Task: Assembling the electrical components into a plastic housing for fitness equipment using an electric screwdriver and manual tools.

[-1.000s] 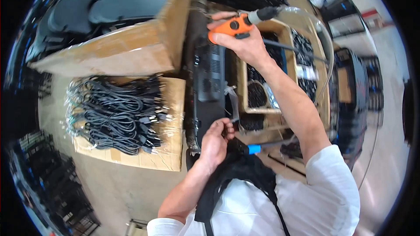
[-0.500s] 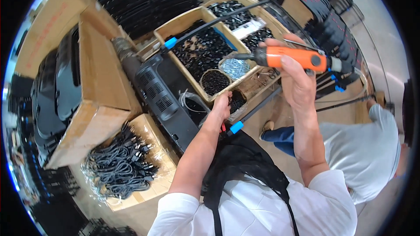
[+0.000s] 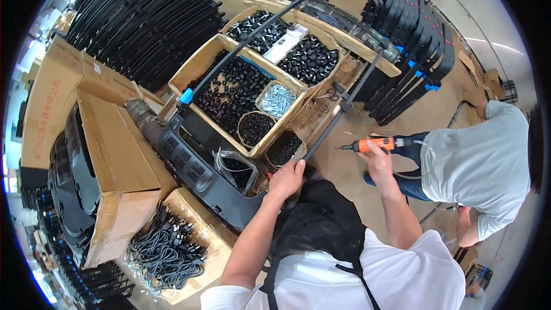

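My right hand (image 3: 380,163) is wrapped round an orange power screwdriver (image 3: 385,143), whose black tip points left over the floor and whose pale hose trails right. My left hand (image 3: 288,179) is closed at the near end of a black tubular frame (image 3: 338,116); its fingertips are partly hidden. The frame lies over a wooden parts tray (image 3: 192,66), with a blue clip (image 3: 186,96) on its far left end. Black plastic caps (image 3: 221,100), silver screws (image 3: 277,100) and small black screws (image 3: 255,128) fill the tray. Beside my left hand sits another container of black screws (image 3: 285,148).
A black vented housing (image 3: 186,161) lies left of the tray. Past it stand a cardboard carton (image 3: 123,158) and a box of power cords (image 3: 169,250). Black frames are stacked at the back left (image 3: 138,17) and right (image 3: 422,40). A person (image 3: 479,166) stands bent at the right.
My right hand has lowered the screwdriver from above the tray, toward me. My left hand has come back from beside the small screw container to the frame's near end. The view has shifted.
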Tool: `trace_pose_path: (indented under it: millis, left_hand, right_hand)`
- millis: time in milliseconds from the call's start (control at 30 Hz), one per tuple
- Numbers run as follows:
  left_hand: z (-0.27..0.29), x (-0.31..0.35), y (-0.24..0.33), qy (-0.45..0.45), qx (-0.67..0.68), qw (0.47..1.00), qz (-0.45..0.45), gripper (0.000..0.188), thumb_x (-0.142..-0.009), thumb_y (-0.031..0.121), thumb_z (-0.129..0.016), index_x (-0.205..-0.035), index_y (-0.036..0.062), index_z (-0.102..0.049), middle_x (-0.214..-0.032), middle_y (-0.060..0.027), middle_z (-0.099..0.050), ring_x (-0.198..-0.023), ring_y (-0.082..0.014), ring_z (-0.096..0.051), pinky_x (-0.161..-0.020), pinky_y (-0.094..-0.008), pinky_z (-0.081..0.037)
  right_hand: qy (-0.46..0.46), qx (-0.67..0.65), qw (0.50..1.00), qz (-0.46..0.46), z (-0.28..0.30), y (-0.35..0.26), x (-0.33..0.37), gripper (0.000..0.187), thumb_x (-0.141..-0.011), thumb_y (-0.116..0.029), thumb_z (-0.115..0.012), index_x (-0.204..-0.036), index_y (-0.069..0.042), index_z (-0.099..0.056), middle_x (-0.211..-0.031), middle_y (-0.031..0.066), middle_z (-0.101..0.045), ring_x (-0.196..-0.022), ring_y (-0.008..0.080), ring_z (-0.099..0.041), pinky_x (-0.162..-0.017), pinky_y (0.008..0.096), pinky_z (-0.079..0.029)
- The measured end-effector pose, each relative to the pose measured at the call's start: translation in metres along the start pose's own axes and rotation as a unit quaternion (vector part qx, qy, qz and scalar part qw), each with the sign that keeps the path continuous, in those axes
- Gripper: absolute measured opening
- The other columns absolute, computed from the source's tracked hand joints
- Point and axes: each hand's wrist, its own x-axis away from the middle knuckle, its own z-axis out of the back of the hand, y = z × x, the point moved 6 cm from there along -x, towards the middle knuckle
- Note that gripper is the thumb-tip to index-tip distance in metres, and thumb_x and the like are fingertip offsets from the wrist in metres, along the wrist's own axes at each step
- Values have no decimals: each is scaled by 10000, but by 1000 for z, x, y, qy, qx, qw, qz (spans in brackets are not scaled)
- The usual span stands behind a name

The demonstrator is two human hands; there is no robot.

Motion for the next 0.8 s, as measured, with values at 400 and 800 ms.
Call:
trace_pose_path:
  millis: [400, 800]
  left_hand:
    - [4, -5, 8, 73, -52, 986, 142, 674, -1113, 547, -368, -1043, 9, -769, -997, -261, -768, -998, -431, -748, -921, -546, -577]
    - [2, 13, 12, 98, -8, 970, 222, 494, -1042, 517, -565, -1073, 67, -766, -1061, -182, -771, -1038, -373, -736, -935, -486, -571]
  right_hand:
    - [-93, 55, 964, -244, -68, 219, -229, 299, -1005, -351, -747, -1166, -119, -651, -1233, 60, -694, -1179, 219, -663, -1055, 384, -549]
    - [-562, 700, 310, -314, -83, 95, -149, 265, -1001, -318, -680, -1039, -80, -792, -901, 77, -795, -804, 188, -764, -657, 331, -588]
